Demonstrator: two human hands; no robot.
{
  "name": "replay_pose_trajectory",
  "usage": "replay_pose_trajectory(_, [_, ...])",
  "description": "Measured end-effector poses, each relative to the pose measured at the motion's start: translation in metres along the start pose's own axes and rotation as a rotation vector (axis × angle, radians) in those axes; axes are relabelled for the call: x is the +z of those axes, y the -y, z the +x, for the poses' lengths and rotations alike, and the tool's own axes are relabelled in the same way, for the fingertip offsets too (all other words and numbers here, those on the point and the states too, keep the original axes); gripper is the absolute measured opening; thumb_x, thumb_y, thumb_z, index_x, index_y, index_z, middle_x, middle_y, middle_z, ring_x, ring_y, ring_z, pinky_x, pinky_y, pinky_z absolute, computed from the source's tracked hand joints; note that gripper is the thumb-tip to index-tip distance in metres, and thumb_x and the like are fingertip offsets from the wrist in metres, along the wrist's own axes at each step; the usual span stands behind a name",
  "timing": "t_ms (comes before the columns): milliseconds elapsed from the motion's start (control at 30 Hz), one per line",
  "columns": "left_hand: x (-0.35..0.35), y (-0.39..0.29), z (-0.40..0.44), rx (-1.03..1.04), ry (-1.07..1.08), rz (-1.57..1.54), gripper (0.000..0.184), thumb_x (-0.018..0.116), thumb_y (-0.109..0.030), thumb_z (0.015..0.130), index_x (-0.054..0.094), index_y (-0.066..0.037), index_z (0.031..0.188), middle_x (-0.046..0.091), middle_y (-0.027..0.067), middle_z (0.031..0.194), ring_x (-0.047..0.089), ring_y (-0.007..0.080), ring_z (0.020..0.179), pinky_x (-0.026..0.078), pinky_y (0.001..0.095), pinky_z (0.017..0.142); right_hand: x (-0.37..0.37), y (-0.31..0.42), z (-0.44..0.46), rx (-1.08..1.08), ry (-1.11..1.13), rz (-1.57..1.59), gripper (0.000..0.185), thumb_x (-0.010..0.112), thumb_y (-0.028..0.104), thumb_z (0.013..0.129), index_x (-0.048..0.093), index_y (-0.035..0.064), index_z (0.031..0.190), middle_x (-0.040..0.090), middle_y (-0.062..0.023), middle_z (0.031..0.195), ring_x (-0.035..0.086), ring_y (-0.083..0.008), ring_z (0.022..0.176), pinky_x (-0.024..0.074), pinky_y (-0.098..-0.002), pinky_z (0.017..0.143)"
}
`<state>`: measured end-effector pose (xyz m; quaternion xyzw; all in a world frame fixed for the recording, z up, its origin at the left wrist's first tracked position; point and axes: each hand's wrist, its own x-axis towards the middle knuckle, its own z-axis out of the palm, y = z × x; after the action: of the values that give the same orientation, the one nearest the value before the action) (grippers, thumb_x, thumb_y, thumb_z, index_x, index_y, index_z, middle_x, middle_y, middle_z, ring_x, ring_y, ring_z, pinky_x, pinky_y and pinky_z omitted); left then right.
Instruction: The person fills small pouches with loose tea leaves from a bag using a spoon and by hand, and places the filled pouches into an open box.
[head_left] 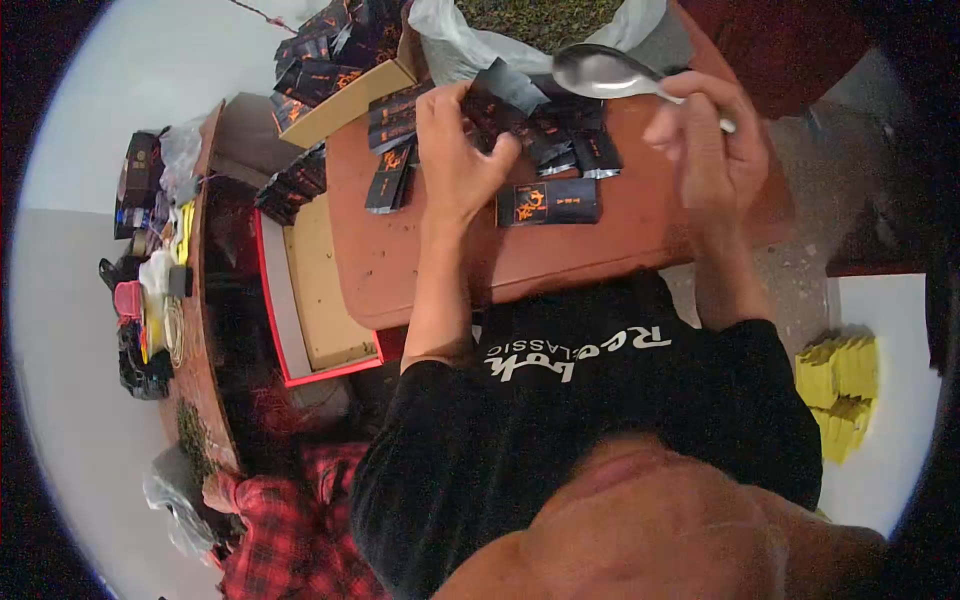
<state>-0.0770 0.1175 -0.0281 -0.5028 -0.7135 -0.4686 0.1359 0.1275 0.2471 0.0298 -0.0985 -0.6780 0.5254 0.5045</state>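
Observation:
My left hand [455,150] is closed on a small black packet [508,92], whose grey top edge points up toward the bag. In my right hand [712,140] is a metal spoon [600,74], its bowl pointing left, just right of the packet and apart from it. Whether the spoon carries anything, I cannot tell. Behind the spoon, a translucent plastic bag [445,40] holds loose dark green leaves [545,22]. More black packets with orange print lie around my left hand, and a single packet [548,202] lies nearer to me on the brown table [400,285].
A cardboard box [345,103] full of black packets stands at the back left. Below it is a red-edged open box [310,290]. A person in a red checked sleeve [290,530] works at a side table. Yellow packets [838,385] are stacked at right.

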Motion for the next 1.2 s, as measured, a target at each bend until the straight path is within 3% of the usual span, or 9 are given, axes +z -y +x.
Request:
replay_pose_trajectory(200, [0.013, 0.016, 0.009, 0.078, -0.055, -0.014, 0.056, 0.069, -0.008, 0.062, 0.056, -0.003, 0.116, 0.055, 0.0175, 0.109, 0.052, 0.0362, 0.104, 0.044, 0.0437, 0.093, 0.025, -0.01, 0.014, -0.336, 0.212, -0.391, 0.017, 0.058, 0.012, 0.095, 0.066, 0.0033, 0.106, 0.066, -0.0114, 0.078, 0.068, -0.0184, 0.072, 0.0538, -0.0301, 0.068])
replay_pose_trajectory(300, [0.019, 0.022, 0.005, 0.067, -0.076, -0.066, 0.055, 0.069, -0.007, 0.061, 0.056, -0.004, 0.115, 0.056, 0.0175, 0.108, 0.053, 0.0366, 0.105, 0.044, 0.044, 0.094, 0.032, -0.026, 0.018, -0.343, 0.297, -0.426, 0.017, 0.056, 0.014, 0.097, 0.065, 0.0034, 0.107, 0.067, -0.0084, 0.077, 0.067, -0.0166, 0.071, 0.0538, -0.0304, 0.068])
replay_pose_trajectory(400, [0.023, 0.022, 0.003, 0.107, -0.112, -0.083, 0.053, 0.069, -0.007, 0.061, 0.056, -0.003, 0.112, 0.058, 0.0173, 0.107, 0.054, 0.0365, 0.104, 0.044, 0.044, 0.093, 0.036, -0.039, 0.02, 0.123, 0.371, -0.155, 0.02, 0.053, 0.019, 0.099, 0.064, 0.0043, 0.106, 0.066, -0.0043, 0.074, 0.064, -0.0116, 0.067, 0.051, -0.0259, 0.061])
replay_pose_trajectory(500, [0.024, 0.026, 0.0, 0.119, -0.126, -0.07, 0.055, 0.072, -0.006, 0.063, 0.055, -0.002, 0.115, 0.057, 0.0168, 0.108, 0.056, 0.0344, 0.103, 0.045, 0.0407, 0.094, 0.031, -0.056, 0.034, 0.368, 0.321, 0.173, 0.024, 0.049, 0.024, 0.101, 0.064, 0.0053, 0.106, 0.065, -0.001, 0.072, 0.06, -0.006, 0.063, 0.045, -0.02, 0.054])
replay_pose_trajectory(533, [0.025, 0.028, 0.0, 0.115, -0.126, -0.067, 0.056, 0.073, -0.006, 0.063, 0.054, -0.001, 0.116, 0.056, 0.0166, 0.109, 0.056, 0.0333, 0.103, 0.045, 0.039, 0.094, 0.033, -0.057, 0.036, 0.38, 0.278, 0.201, 0.026, 0.048, 0.026, 0.101, 0.064, 0.0062, 0.105, 0.064, -0.0001, 0.071, 0.057, -0.0034, 0.06, 0.0399, -0.0167, 0.05])
replay_pose_trajectory(633, [0.025, 0.027, -0.001, 0.092, -0.136, -0.082, 0.056, 0.074, -0.007, 0.064, 0.053, 0.0, 0.116, 0.056, 0.0168, 0.109, 0.056, 0.0335, 0.103, 0.045, 0.0391, 0.094, 0.036, -0.063, 0.036, 0.377, 0.262, 0.205, 0.025, 0.049, 0.025, 0.101, 0.065, 0.0056, 0.105, 0.064, 0.0002, 0.071, 0.058, -0.0056, 0.06, 0.0443, -0.0182, 0.053])
replay_pose_trajectory(933, [0.03, 0.036, -0.002, -0.007, -0.15, -0.11, 0.05, 0.076, -0.011, 0.062, 0.058, -0.003, 0.108, 0.061, 0.0152, 0.102, 0.057, 0.035, 0.098, 0.046, 0.0421, 0.089, 0.043, -0.041, 0.034, -0.283, 0.28, -0.511, 0.016, 0.054, 0.018, 0.098, 0.063, 0.0088, 0.107, 0.067, -0.0123, 0.08, 0.069, -0.0274, 0.073, 0.0527, -0.0365, 0.065])
replay_pose_trajectory(1033, [0.029, 0.036, -0.002, 0.001, -0.134, -0.08, 0.05, 0.076, -0.011, 0.062, 0.059, -0.004, 0.109, 0.062, 0.0142, 0.103, 0.058, 0.0347, 0.099, 0.046, 0.0424, 0.089, 0.044, -0.04, 0.035, -0.311, 0.316, -0.632, 0.016, 0.054, 0.018, 0.097, 0.063, 0.009, 0.106, 0.067, -0.0136, 0.084, 0.068, -0.0334, 0.078, 0.053, -0.0393, 0.068])
replay_pose_trajectory(1200, [0.029, 0.036, -0.003, -0.041, -0.107, -0.051, 0.049, 0.076, -0.011, 0.063, 0.06, -0.004, 0.109, 0.063, 0.0133, 0.102, 0.058, 0.0338, 0.098, 0.046, 0.042, 0.089, 0.043, -0.039, 0.038, -0.205, 0.326, -0.6, 0.016, 0.053, 0.019, 0.097, 0.063, 0.0076, 0.103, 0.068, -0.0138, 0.081, 0.069, -0.03, 0.074, 0.0533, -0.0388, 0.067])
